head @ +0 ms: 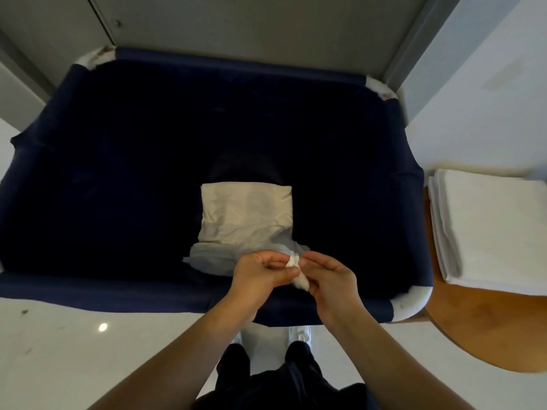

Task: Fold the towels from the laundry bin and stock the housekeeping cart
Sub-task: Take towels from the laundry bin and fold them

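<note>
White towel hangs inside the navy laundry bin, its top corner pinched by left hand and right hand. Hands should be slid apart along the hem, then lifted clear. Folded stack sits at 3 o'clock.

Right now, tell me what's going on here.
A person stands at a dark blue laundry bin. Both the left hand and the right hand pinch a corner of a white towel that hangs down into the bin. A stack of folded towels sits on a wooden surface to the right.
</note>
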